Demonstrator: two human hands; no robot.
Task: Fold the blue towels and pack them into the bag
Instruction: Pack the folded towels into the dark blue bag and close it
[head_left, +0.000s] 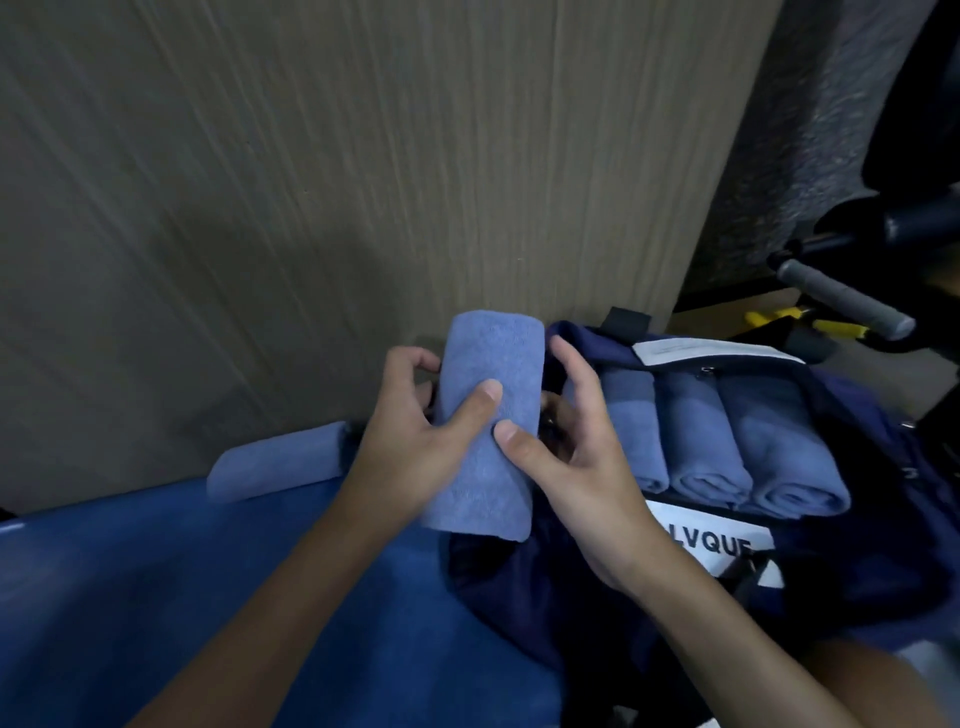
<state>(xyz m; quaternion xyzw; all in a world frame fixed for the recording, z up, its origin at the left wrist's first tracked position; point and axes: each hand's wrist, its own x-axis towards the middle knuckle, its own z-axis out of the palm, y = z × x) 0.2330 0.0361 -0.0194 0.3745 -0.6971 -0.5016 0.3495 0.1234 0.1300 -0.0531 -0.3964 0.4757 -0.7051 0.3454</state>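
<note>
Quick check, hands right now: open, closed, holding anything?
Left hand: closed on the folded towel, thumb on top.
Right hand: holding the same towel, thumb on its front, fingers at its right edge.

Two hands in view: left hand (415, 431), right hand (582, 467), both bare. Left forearm (270, 597) and right forearm (737, 623) uncovered along their whole visible length, wrist to frame edge. Forearms slim and smooth. Fingers slender; knuckle creases faintly visible. Left thumbnail (491, 389) and right thumbnail (506, 431) short, rounded, pale. Light dim and bluish, picture soft, so finer surface detail is not readable. Blue cloth (156, 597) under the left forearm: cannot tell whether it is clothing. Dark rounded shape (883, 680) with a grey patch (930, 652) beside the right forearm: limb or garment, cannot tell.
</note>
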